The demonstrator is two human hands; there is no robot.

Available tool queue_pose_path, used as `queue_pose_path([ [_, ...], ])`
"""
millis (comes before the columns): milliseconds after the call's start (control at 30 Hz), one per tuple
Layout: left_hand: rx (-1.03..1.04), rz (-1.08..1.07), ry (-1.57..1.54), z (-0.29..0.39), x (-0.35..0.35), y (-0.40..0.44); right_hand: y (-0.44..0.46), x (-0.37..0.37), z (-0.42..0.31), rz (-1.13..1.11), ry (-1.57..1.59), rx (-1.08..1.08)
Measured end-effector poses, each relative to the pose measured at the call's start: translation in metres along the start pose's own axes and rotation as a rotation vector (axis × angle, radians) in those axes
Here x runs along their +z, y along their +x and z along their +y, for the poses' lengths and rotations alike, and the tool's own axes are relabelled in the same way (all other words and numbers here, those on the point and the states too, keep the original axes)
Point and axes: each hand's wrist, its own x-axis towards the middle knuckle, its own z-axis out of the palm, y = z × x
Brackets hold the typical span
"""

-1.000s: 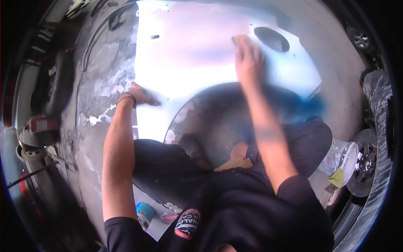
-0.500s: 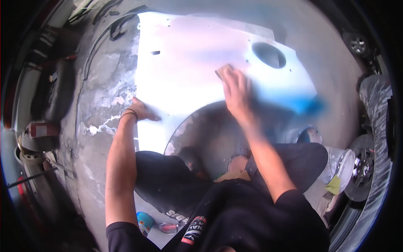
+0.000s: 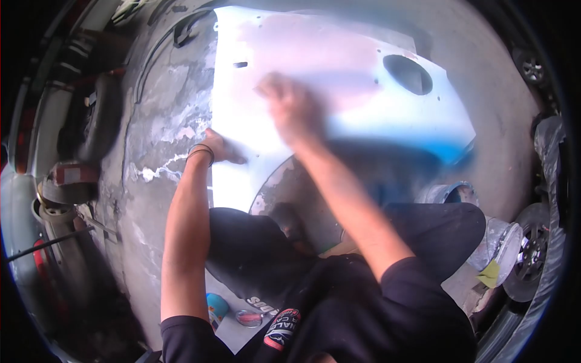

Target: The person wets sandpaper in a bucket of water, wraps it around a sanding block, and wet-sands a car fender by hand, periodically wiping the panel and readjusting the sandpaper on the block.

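A white and pale pink car fender point(image 3: 345, 115) lies in front of me, blue along its lower right part, with a wheel-arch cutout facing my legs. At its left edge my left hand point(image 3: 224, 148) grips it, thumb stretched over the upper face and the other fingers at the edge, partly hidden. My right hand point(image 3: 295, 112), smeared by motion, presses on the fender's middle left. Under its fingertips is a folded brown piece of sandpaper point(image 3: 265, 86), blurred and mostly covered by the hand.
My bent legs point(image 3: 242, 242) sit close to the arch. To the right are a clear plastic tub point(image 3: 496, 242), a yellow-green scrap point(image 3: 489, 275) and a wheel point(image 3: 529, 254). A blue can point(image 3: 216, 308) and a small round container point(image 3: 249, 317) stand lower left. Car parts line the left.
My right hand has swept left across the fender with the sandpaper. My left hand keeps its hold at the edge. The whole view has shifted slightly.
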Motion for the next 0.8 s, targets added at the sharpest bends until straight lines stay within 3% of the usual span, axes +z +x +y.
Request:
queue_pose_path([
  [33, 0.004, 0.005, -0.001, 0.001, 0.0, -0.002, 0.009, -0.044, 0.009, -0.077, 0.154, 0.24],
  [133, 0.014, 0.01, -0.004, 0.002, 0.0, -0.01, -0.004, -0.039, 0.135, 0.541, -0.22, 0.012],
  [233, 0.006, 0.007, -0.016, 0.007, -0.005, -0.019, 0.001, -0.019, 0.102, 0.509, -0.241, 0.018],
  [267, -0.002, 0.009, -0.015, 0.008, -0.007, -0.022, 0.005, -0.006, 0.065, 0.316, -0.112, 0.044],
  [333, -0.007, 0.005, 0.004, 0.01, -0.008, -0.023, 0.0, 0.041, -0.016, 0.17, -0.036, -0.054],
  [367, -0.003, 0.007, 0.023, 0.011, -0.008, -0.022, -0.003, 0.061, -0.038, 0.222, -0.091, -0.184],
  [500, 0.022, 0.011, 0.102, 0.011, -0.009, -0.021, -0.007, 0.033, -0.022, 0.047, -0.157, -0.3],
  [600, 0.04, 0.05, 0.279, 0.017, -0.004, -0.019, -0.025, -0.04, 0.108, 0.288, -0.137, -0.125],
  [667, 0.045, 0.04, 0.245, 0.02, -0.003, -0.026, -0.028, -0.054, 0.148, 0.473, -0.204, -0.04],
  [700, 0.056, 0.033, 0.202, 0.02, -0.009, -0.032, -0.027, -0.047, 0.137, 0.466, -0.202, -0.042],
  [733, 0.066, 0.026, 0.158, 0.019, -0.015, -0.039, -0.018, -0.029, 0.112, 0.343, -0.194, 0.064],
  [800, 0.033, 0.017, 0.075, 0.022, -0.024, -0.051, -0.01, 0.011, 0.051, 0.162, -0.083, 0.055],
])
